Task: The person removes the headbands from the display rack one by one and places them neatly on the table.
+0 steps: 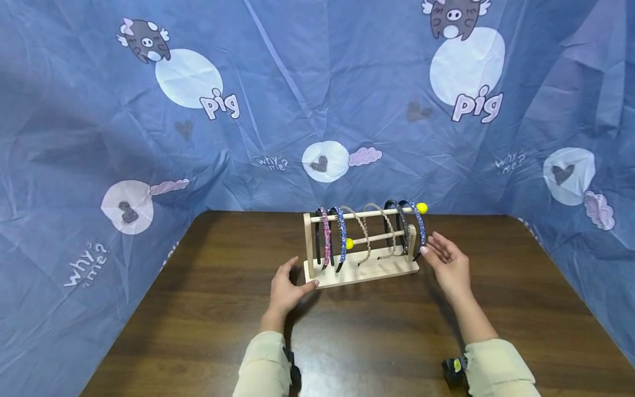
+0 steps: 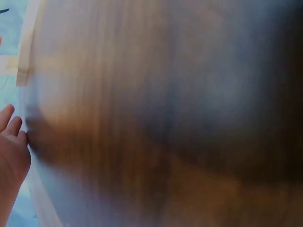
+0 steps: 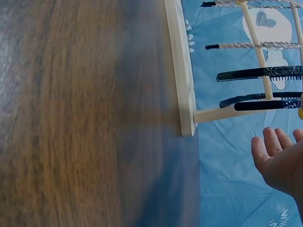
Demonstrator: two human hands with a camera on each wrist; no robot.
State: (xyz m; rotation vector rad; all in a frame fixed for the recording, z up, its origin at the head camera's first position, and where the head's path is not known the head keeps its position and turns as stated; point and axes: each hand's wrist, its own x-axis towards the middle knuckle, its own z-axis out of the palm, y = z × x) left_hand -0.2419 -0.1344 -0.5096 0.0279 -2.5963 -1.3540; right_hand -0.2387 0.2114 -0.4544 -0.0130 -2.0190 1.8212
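Note:
A pale wooden headband rack [image 1: 372, 273] stands on the table with several headbands over its upper bar. From left come a pink sparkly headband [image 1: 326, 237], a blue one [image 1: 342, 237], beige braided ones, a dark one [image 1: 405, 234] and another blue headband [image 1: 421, 226]. My left hand [image 1: 286, 289] is at the rack's left end, fingers spread, thumb at the base's front corner. Beside the right end, my right hand [image 1: 452, 267] is held with fingers loosely extended, thumb tip close to the right blue headband. In the right wrist view its fingers [image 3: 272, 142] hold nothing.
Yellow balls cap the upper bar [image 1: 421, 208] and the lower bar [image 1: 349, 243]. The brown wooden table [image 1: 367, 336] extends around the rack. Behind it hangs a blue printed cloth [image 1: 278, 121], which also covers both sides.

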